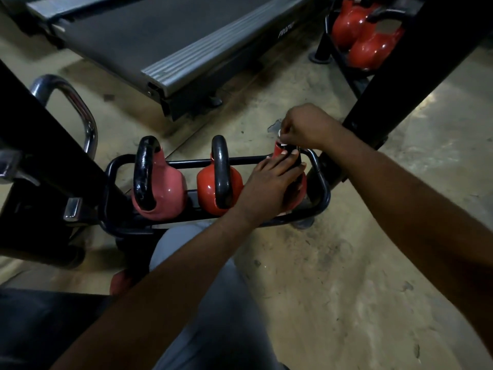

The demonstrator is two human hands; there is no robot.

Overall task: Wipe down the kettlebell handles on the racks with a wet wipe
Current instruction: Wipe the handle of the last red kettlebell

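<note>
On a low black rack [324, 188] on the stained floor [346, 276] stand three red kettlebells, and both hands are at the rightmost kettlebell [279, 151], at the rack's right end. The left hand [270, 182] lies over its top with fingers stretched forward across the black handle, covering most of the bell. The right hand [304, 125] hovers just above the far end of that handle, fingers curled and pinching a small white wet wipe [280, 134] against it. The middle kettlebell [209, 188] and the paler left kettlebell [168, 193] stand untouched alongside. A treadmill [149, 36] lies beyond, and a second rack with red kettlebells [373, 48] stands at upper right.
</note>
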